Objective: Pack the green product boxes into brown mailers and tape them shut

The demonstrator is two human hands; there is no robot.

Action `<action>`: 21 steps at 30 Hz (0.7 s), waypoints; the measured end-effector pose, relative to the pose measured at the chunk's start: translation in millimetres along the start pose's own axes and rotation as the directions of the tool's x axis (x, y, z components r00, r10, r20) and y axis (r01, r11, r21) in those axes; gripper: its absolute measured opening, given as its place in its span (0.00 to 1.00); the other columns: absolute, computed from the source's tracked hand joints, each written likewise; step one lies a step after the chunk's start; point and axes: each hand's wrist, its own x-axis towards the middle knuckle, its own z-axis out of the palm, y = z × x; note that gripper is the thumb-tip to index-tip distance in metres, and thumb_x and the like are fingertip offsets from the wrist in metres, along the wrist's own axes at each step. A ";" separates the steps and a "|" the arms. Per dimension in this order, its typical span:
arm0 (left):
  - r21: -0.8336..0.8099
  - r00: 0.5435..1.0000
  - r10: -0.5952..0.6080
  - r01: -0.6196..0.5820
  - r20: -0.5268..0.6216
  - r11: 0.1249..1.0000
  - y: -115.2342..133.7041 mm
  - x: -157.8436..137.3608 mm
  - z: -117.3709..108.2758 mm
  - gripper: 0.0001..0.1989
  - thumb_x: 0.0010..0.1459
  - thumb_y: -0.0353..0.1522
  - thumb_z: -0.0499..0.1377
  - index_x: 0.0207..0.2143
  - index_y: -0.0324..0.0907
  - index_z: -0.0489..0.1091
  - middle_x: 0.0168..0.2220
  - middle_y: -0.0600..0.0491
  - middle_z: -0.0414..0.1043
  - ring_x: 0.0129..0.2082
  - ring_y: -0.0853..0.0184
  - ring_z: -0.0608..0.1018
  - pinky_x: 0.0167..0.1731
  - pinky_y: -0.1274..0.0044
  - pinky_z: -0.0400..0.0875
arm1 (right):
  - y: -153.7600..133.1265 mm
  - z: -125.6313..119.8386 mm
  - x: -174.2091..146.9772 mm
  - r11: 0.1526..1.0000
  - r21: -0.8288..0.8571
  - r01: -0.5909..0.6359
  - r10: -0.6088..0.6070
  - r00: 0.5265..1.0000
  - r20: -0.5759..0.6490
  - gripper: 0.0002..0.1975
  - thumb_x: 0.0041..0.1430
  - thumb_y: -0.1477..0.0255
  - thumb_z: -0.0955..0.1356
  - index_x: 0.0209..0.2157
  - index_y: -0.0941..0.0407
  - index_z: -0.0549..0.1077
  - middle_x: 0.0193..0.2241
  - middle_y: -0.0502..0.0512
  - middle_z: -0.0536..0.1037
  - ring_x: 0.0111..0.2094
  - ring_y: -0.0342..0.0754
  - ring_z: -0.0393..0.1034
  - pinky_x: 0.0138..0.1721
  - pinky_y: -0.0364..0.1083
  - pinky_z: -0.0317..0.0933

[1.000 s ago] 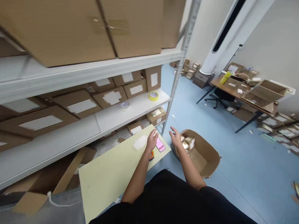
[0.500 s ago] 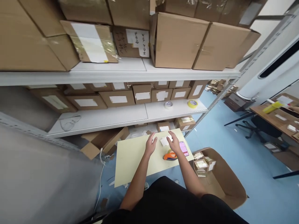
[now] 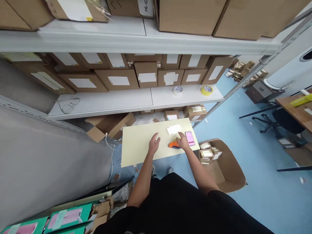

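My left hand hovers over the pale yellow tabletop, its fingers apart and nothing in them. My right hand is also open, thumb and fingers spread. It overlaps the right end of an orange tape dispenser in view; whether it touches the dispenser I cannot tell. Just beyond that hand lies a stack of white labels or paper. A phone with a lit pink screen rests on the tabletop to the right of my right hand.
Behind the table, a shelf bears labelled cartons, a white tape roll, a yellow tape roll and glasses. At right stands a large open carton with small boxes inside. Green packages lie at lower left.
The view has tilted down, showing more floor and the green packages. My right hand has lowered toward the tape dispenser, uncovering the white stack. My left hand remains open.
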 end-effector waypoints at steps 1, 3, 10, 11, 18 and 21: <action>0.014 1.000 -0.029 0.029 0.006 0.999 -5.0 -5.5 6.4 0.21 0.66 0.38 0.61 0.60 0.46 0.73 0.66 0.45 0.68 0.68 0.56 0.69 0.64 0.63 0.66 | 11.9 2.3 -2.0 0.999 -0.013 -0.036 0.037 0.999 0.040 0.28 0.61 0.71 0.65 0.63 0.62 0.70 0.62 0.67 0.73 0.64 0.59 0.66 0.64 0.56 0.62; 0.038 0.997 -0.079 0.079 0.003 0.996 -15.1 -17.7 20.2 0.20 0.66 0.38 0.61 0.59 0.45 0.74 0.63 0.44 0.72 0.65 0.56 0.72 0.64 0.63 0.67 | 33.5 8.3 -6.3 0.995 -0.053 -0.078 0.085 0.986 0.141 0.27 0.62 0.73 0.65 0.62 0.59 0.70 0.58 0.65 0.77 0.59 0.58 0.71 0.59 0.53 0.67; 0.105 0.984 -0.166 0.171 -0.059 0.980 -54.6 -80.0 63.0 0.17 0.65 0.35 0.61 0.55 0.44 0.77 0.59 0.45 0.76 0.62 0.57 0.75 0.60 0.65 0.72 | 81.2 47.2 -33.4 0.959 -0.281 0.023 0.107 0.892 0.440 0.28 0.56 0.75 0.71 0.59 0.60 0.71 0.56 0.67 0.76 0.60 0.60 0.69 0.61 0.53 0.62; 0.111 0.983 -0.175 0.180 -0.056 0.977 -59.6 -89.4 66.1 0.17 0.64 0.34 0.61 0.54 0.43 0.77 0.58 0.44 0.77 0.62 0.57 0.75 0.60 0.64 0.72 | 83.2 54.5 -36.1 0.953 -0.303 0.023 0.116 0.893 0.436 0.30 0.55 0.76 0.72 0.60 0.61 0.70 0.58 0.70 0.75 0.62 0.62 0.66 0.64 0.55 0.58; 0.099 0.981 -0.185 0.191 -0.064 0.977 -71.6 -115.2 66.0 0.15 0.62 0.35 0.62 0.50 0.41 0.78 0.55 0.42 0.79 0.57 0.56 0.79 0.63 0.60 0.69 | 86.3 80.7 -27.3 0.962 -0.266 -0.057 0.147 0.932 0.332 0.19 0.60 0.75 0.67 0.53 0.63 0.72 0.50 0.72 0.79 0.56 0.59 0.71 0.62 0.56 0.59; 0.078 0.987 -0.138 0.145 -0.081 0.986 -66.7 -109.0 59.0 0.17 0.62 0.39 0.62 0.50 0.41 0.78 0.54 0.41 0.79 0.56 0.56 0.80 0.62 0.58 0.70 | 93.3 73.8 -32.3 0.979 -0.198 -0.048 0.110 0.942 0.316 0.19 0.60 0.72 0.68 0.53 0.61 0.70 0.51 0.68 0.79 0.55 0.58 0.71 0.60 0.56 0.61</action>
